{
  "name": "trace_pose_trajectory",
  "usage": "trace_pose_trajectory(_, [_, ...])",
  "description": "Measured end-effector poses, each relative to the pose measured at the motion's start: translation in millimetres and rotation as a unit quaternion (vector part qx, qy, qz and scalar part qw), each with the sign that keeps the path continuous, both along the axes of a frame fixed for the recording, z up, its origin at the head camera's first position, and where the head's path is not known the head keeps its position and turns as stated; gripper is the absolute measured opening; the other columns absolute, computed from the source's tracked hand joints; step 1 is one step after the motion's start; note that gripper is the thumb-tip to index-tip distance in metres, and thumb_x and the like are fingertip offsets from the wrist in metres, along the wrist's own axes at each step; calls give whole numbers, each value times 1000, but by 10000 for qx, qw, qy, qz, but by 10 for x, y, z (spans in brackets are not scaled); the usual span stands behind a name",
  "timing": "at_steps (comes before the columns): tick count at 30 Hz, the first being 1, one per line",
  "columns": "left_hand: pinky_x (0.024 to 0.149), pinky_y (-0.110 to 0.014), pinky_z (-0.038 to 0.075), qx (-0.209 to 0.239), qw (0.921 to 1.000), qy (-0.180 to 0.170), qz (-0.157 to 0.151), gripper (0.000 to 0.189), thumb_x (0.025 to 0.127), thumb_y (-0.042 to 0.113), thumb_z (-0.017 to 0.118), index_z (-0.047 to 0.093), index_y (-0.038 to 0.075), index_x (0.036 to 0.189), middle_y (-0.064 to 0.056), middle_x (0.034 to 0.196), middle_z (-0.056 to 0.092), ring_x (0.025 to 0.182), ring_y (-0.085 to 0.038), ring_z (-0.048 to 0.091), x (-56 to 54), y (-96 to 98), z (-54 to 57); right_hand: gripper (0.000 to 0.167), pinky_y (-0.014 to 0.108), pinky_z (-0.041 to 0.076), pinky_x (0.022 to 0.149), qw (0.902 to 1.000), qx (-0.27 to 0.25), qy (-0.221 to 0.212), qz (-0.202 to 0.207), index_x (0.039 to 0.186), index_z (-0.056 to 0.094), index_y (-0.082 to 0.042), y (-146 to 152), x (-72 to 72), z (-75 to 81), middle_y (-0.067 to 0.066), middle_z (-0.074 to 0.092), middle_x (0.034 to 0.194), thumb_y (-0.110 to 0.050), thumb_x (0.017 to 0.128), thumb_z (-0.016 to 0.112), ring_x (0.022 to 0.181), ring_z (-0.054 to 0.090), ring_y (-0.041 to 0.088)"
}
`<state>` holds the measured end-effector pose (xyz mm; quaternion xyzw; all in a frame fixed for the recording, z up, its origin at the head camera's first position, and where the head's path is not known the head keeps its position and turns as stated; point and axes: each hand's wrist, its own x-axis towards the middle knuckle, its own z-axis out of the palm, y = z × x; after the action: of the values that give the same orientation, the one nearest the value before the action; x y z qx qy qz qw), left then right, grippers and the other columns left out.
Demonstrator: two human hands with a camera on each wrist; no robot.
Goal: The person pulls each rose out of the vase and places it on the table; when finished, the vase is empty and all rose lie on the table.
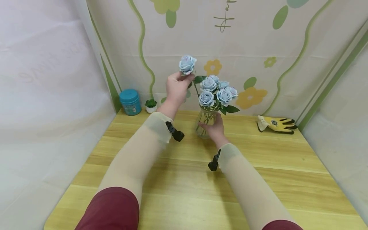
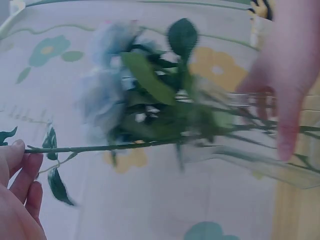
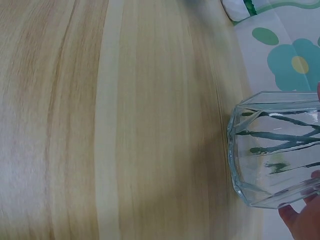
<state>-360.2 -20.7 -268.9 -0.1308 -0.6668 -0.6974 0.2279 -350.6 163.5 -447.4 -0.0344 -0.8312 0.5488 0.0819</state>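
My left hand point(image 1: 176, 89) pinches the stem of a light blue rose point(image 1: 187, 65) just under its bloom, up and to the left of the vase. In the left wrist view that green stem point(image 2: 95, 148) runs across toward the vase mouth, with a few dark leaves near the fingers. Several more blue roses point(image 1: 207, 98) fill the clear glass vase point(image 1: 201, 123). My right hand point(image 1: 215, 129) grips the vase from its right side. Stem ends point(image 3: 280, 136) show through the glass low in the vase in the right wrist view.
A blue lidded tub point(image 1: 130, 102) and a small potted plant point(image 1: 150, 106) stand at the back left of the wooden table point(image 1: 178, 185). A yellow and black work glove point(image 1: 277, 124) lies at the back right. A patterned curtain point(image 1: 115, 28) hangs right behind.
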Motion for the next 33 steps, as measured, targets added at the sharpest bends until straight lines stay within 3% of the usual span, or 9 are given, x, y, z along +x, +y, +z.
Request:
trace_pose_trajectory(7, [90,-28,51,455,9973,575,9,17,88,6,76,73,-4,100,-10,102,74,101,-15,66,95,-233,347,98,47,25,114,9999,108,56,-5,156,21,-14,-5,-2,6,13,27,158,-33,82,83,144,26,33])
trace_pose_trajectory(11, [87,-26,50,702,9933,826,407,17,85,3,78,73,-6,99,-10,97,74,94,-14,66,160,-428,501,99,47,26,114,9999,148,76,-10,156,21,-15,9,-7,1,13,28,157,-35,81,83,143,27,33])
trace_pose_trajectory(14, [82,-24,50,637,9909,937,728,17,83,4,80,75,-5,96,-7,90,75,87,-13,65,194,-609,553,99,47,26,114,9997,241,100,-2,156,21,-15,28,-14,-9,13,28,157,-35,81,83,143,27,33])
trace_pose_trajectory(18, [81,-26,52,235,9940,701,810,14,85,7,79,76,-3,94,-7,90,74,85,-15,66,210,-875,524,98,47,27,114,9992,337,210,-22,155,23,-13,65,-22,-3,14,30,156,-34,81,84,143,28,33])
trace_pose_trajectory(20, [84,-27,52,-156,9957,304,864,15,88,9,77,75,-3,97,-8,94,74,87,-16,67,219,-1010,466,97,47,27,113,9989,371,283,-52,154,24,-12,84,-27,6,15,32,155,-33,81,84,142,29,34])
trace_pose_trajectory(22, [86,-29,52,-714,9924,-198,982,19,90,14,75,75,-2,101,-8,99,74,91,-17,67,215,-1147,366,96,47,28,113,9986,413,341,-52,153,25,-11,102,-32,18,15,32,154,-32,81,84,142,29,34])
trace_pose_trajectory(24, [89,-32,50,-1396,9808,-815,1091,24,93,20,72,74,0,107,-8,106,73,97,-19,65,208,-1288,240,94,47,29,113,9982,470,361,-64,153,26,-11,114,-34,25,15,33,153,-32,81,84,142,30,34])
trace_pose_trajectory(28, [92,-43,47,-2733,9383,-1784,1144,33,95,30,68,72,3,114,-12,116,69,109,-26,60,132,-1653,-81,93,46,29,113,9984,464,320,-34,153,26,-12,114,-26,34,15,33,153,-33,82,83,142,30,34])
trace_pose_trajectory(33, [88,-51,47,-3859,8863,-2428,815,35,96,25,67,68,-4,115,-23,118,64,108,-38,56,107,-2205,-444,96,46,29,113,9987,437,272,18,154,23,-13,71,-27,25,14,31,155,-35,82,83,142,29,34])
